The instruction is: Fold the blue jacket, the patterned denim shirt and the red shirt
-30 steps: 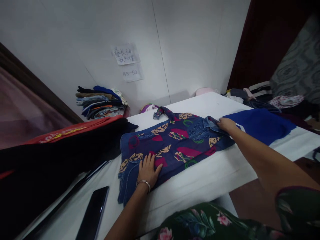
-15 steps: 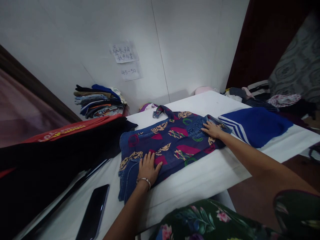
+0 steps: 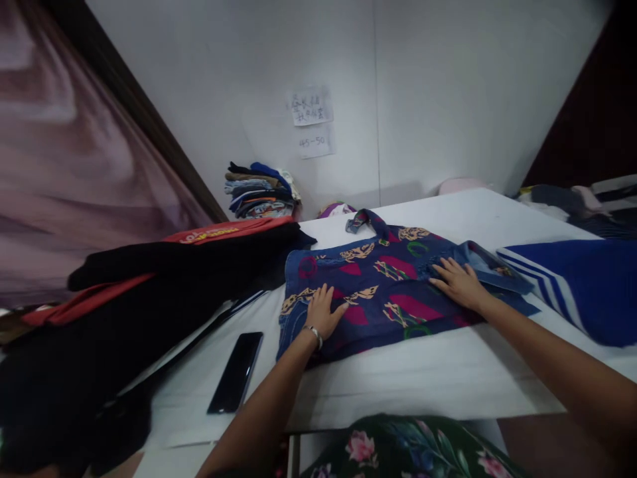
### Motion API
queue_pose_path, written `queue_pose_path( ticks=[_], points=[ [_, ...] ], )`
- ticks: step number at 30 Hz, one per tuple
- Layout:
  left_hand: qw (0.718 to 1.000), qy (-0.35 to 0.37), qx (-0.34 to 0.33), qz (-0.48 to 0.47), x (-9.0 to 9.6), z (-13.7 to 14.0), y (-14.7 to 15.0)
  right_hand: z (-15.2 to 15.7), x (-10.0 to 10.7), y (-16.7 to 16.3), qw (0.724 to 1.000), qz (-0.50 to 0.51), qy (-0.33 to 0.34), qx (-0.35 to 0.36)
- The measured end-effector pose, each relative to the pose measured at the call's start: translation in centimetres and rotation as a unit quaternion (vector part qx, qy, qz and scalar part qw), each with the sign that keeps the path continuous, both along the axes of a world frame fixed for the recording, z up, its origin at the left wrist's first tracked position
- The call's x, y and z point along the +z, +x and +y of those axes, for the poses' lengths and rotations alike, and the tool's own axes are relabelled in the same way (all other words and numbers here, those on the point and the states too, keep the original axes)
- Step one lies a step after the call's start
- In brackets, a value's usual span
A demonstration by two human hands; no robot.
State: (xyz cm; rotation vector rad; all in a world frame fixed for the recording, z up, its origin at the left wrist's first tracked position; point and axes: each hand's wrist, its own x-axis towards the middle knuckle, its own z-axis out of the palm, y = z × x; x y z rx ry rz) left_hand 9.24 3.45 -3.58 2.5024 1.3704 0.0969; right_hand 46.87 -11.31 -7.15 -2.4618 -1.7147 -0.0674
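A dark blue patterned garment (image 3: 368, 292), with magenta, tan and green shapes and denim-like edges, lies spread on the white table (image 3: 398, 378). My left hand (image 3: 324, 312) rests flat on its left part, fingers spread; a bracelet is on that wrist. On the right, my right hand (image 3: 458, 284) lies palm down near the collar end, with its fingers apart. One sleeve of the garment sticks out at the far side, curled over. Neither hand grips the cloth.
A black phone (image 3: 235, 373) lies left of the garment. Black and red clothes (image 3: 199, 279) are heaped at the left, with a folded stack (image 3: 261, 190) behind. A blue garment with white stripes (image 3: 592, 285) lies at the right. Paper signs (image 3: 313, 119) hang on the wall.
The view has swung left, so everything appears shifted rightward. My right hand has slid slightly along the collar end; my left hand stays flat on the cloth.
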Motion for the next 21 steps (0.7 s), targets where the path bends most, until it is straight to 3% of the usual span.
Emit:
queue_pose_path(
  ticks=[4,9,15,21],
  points=[
    [0.998,0.033,0.018,0.043,1.2,3.4,0.7,1.5,0.5,-4.1,0.995,0.011,0.051,0.09],
    [0.993,0.078,0.027,0.08,1.7,9.0,2.4,2.8,-1.2,-7.8,0.982,0.023,0.031,0.184],
    [0.985,0.076,0.088,0.13,0.4,14.1,0.6,2.6,-2.6,-7.9,0.98,0.01,0.046,0.196],
    [0.983,0.089,0.112,0.112,-0.4,14.9,0.2,2.4,-2.1,-8.3,0.98,0.013,0.039,0.195]
  ],
)
